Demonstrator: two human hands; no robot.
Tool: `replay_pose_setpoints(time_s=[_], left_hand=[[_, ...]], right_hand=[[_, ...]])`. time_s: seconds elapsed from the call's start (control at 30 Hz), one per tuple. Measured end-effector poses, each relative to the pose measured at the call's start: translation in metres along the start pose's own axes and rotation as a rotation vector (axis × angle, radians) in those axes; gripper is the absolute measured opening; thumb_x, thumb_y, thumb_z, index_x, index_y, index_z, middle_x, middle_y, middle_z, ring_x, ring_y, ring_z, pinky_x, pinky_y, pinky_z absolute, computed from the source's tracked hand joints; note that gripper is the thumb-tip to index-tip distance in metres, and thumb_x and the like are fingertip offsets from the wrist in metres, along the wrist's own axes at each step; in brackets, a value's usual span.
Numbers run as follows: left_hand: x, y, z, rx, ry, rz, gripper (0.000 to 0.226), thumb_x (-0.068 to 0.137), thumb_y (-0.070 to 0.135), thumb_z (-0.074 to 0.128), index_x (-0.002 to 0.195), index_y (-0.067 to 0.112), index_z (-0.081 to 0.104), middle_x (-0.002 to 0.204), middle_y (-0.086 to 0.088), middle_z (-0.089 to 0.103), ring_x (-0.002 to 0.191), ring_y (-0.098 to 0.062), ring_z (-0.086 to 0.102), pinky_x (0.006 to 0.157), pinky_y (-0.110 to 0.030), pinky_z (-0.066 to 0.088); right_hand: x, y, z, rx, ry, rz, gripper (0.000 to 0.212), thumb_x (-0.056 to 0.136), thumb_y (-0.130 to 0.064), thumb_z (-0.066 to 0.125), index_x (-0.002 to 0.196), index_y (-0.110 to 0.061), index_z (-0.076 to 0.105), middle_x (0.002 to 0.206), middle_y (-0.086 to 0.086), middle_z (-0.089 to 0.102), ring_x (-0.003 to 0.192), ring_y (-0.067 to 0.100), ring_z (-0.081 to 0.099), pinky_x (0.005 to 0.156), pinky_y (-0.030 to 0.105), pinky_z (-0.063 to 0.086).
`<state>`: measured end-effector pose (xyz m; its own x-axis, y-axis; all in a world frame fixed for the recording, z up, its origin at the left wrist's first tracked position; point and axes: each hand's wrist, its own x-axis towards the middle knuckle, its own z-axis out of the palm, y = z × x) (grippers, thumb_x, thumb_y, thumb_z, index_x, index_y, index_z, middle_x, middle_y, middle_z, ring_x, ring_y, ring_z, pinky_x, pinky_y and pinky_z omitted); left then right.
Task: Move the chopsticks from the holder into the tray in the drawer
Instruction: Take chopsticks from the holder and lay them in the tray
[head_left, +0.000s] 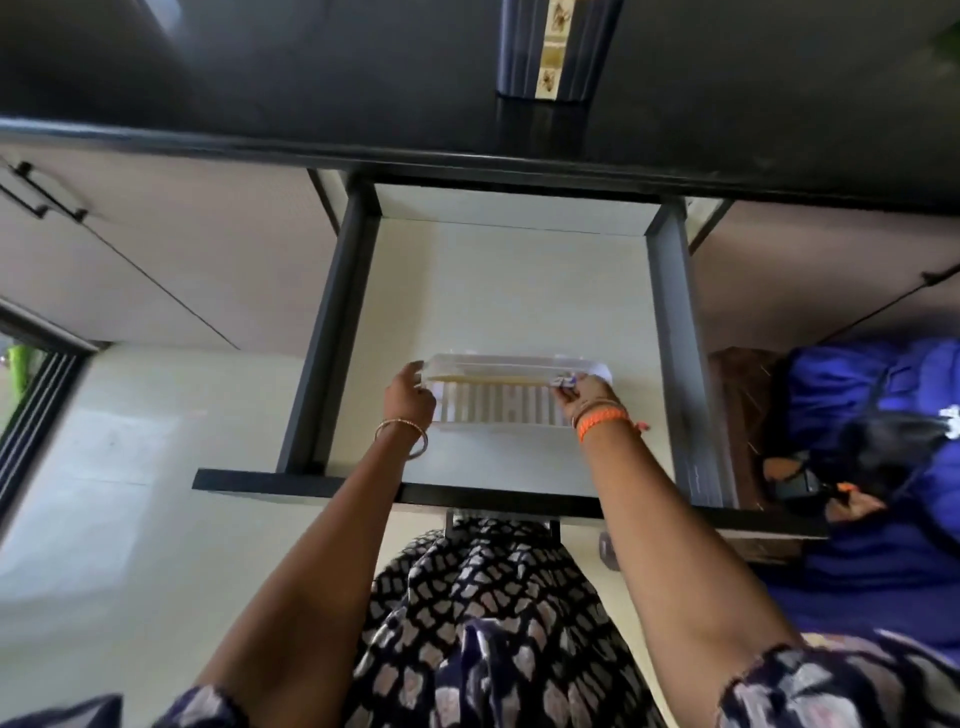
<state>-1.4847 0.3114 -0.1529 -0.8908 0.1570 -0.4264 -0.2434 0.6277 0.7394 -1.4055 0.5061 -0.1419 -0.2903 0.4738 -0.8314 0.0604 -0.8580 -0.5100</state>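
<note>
Lying left-right in tray (498, 402): chopsticks (493, 375) | left hand (410, 400) grip clamps tray end | right hand (582, 397) grip pinches chopstick tips

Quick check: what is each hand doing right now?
Left hand: closed on the left end of the tray.
Right hand: fingers pinching chopsticks at the tray's right end.

The clear, ribbed plastic tray (498, 400) looks smooth and faintly glossy. The pale drawer floor (509, 291) is matt, its dark side walls (670, 322) smooth. The black countertop (311, 78) shines glossy. The patterned dress (478, 623) is soft cloth.
</note>
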Motion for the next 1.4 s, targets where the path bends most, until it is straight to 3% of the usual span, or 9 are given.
replay_pose_setpoints(time_s=[0.13, 0.23, 0.37, 0.43, 0.53, 0.7, 0.87, 1.07, 1.4], left_hand=[[0.001, 0.001, 0.0, -0.031, -0.007, 0.01, 0.047, 0.084, -0.009, 0.042, 0.128, 0.005, 0.049, 0.117, -0.023, 0.063, 0.1, -0.032, 0.062, 0.089, -0.036, 0.051], [0.001, -0.002, 0.002, 0.021, 0.009, 0.051, 0.045, 0.084, -0.007, 0.043, 0.126, 0.006, 0.05, 0.104, -0.022, 0.069, 0.081, -0.026, 0.061, 0.073, -0.031, 0.049], [0.002, -0.004, 0.004, 0.042, 0.004, 0.054, 0.043, 0.086, -0.007, 0.041, 0.126, 0.007, 0.049, 0.102, -0.023, 0.069, 0.093, -0.038, 0.064, 0.078, -0.035, 0.051], [0.002, -0.004, 0.005, 0.049, 0.01, 0.058, 0.044, 0.086, -0.008, 0.042, 0.127, 0.007, 0.049, 0.103, -0.022, 0.069, 0.094, -0.037, 0.064, 0.08, -0.034, 0.05], [0.004, -0.005, 0.006, 0.043, 0.011, 0.06, 0.043, 0.086, -0.007, 0.042, 0.126, 0.007, 0.05, 0.1, -0.021, 0.07, 0.092, -0.037, 0.064, 0.078, -0.035, 0.051], [0.006, -0.008, 0.006, 0.024, -0.003, 0.059, 0.044, 0.085, -0.008, 0.042, 0.125, 0.01, 0.049, 0.099, -0.018, 0.07, 0.077, -0.031, 0.062, 0.07, -0.032, 0.05], [0.008, -0.008, 0.005, 0.007, -0.009, 0.055, 0.043, 0.085, -0.007, 0.042, 0.125, 0.009, 0.05, 0.101, -0.023, 0.069, 0.081, -0.033, 0.063, 0.076, -0.036, 0.052], [0.005, 0.043, -0.005, -0.171, 0.101, 0.045, 0.047, 0.084, -0.006, 0.044, 0.129, 0.007, 0.043, 0.136, -0.019, 0.048, 0.124, -0.032, 0.048, 0.098, -0.034, 0.041], [0.05, 0.299, -0.048, -0.24, 0.145, 0.749, 0.029, 0.085, -0.004, 0.045, 0.105, 0.009, 0.062, 0.105, -0.001, 0.066, 0.094, -0.008, 0.06, 0.076, -0.001, 0.045]], right_hand=[[0.012, -0.013, 0.011, -0.072, -0.009, -0.018, 0.036, 0.1, 0.001, 0.027, 0.131, -0.002, 0.045, 0.124, 0.023, 0.058, 0.07, 0.022, 0.052, 0.094, 0.039, 0.045], [0.011, -0.013, 0.013, -0.101, 0.011, 0.048, 0.046, 0.101, -0.001, 0.024, 0.145, -0.005, 0.033, 0.106, 0.019, 0.059, 0.09, 0.029, 0.059, 0.101, 0.042, 0.041], [0.008, -0.004, 0.008, -0.081, 0.046, 0.092, 0.045, 0.102, -0.001, 0.026, 0.146, -0.007, 0.032, 0.145, 0.018, 0.044, 0.134, 0.032, 0.043, 0.109, 0.045, 0.035], [0.005, 0.0, 0.007, -0.074, 0.04, 0.061, 0.048, 0.101, 0.0, 0.028, 0.148, -0.009, 0.027, 0.118, 0.025, 0.057, 0.107, 0.029, 0.059, 0.096, 0.033, 0.047], [0.01, 0.001, 0.007, -0.111, 0.011, 0.042, 0.052, 0.1, 0.001, 0.023, 0.15, -0.011, 0.021, 0.067, 0.009, 0.031, 0.059, 0.012, 0.033, 0.058, 0.02, 0.036], [0.008, 0.01, 0.006, -0.24, -0.049, 0.039, 0.039, 0.098, 0.003, 0.028, 0.136, 0.008, 0.035, 0.076, 0.004, 0.037, 0.065, 0.012, 0.044, 0.065, 0.023, 0.054], [-0.001, 0.008, 0.008, -0.241, 0.028, 0.01, 0.027, 0.089, 0.012, 0.026, 0.067, -0.001, 0.036, 0.071, 0.011, 0.031, 0.071, 0.018, 0.041, 0.11, 0.038, 0.04], [-0.039, -0.028, 0.025, -0.079, -0.14, 0.058, 0.03, 0.083, 0.01, 0.022, 0.082, -0.002, 0.05, 0.079, 0.013, 0.053, 0.067, 0.021, 0.054, 0.056, 0.027, 0.05], [-0.113, -0.213, 0.15, -0.282, -0.279, -0.54, 0.037, 0.082, 0.01, 0.035, 0.073, -0.016, 0.06, 0.07, 0.0, 0.062, 0.059, 0.009, 0.056, 0.053, 0.021, 0.045]])
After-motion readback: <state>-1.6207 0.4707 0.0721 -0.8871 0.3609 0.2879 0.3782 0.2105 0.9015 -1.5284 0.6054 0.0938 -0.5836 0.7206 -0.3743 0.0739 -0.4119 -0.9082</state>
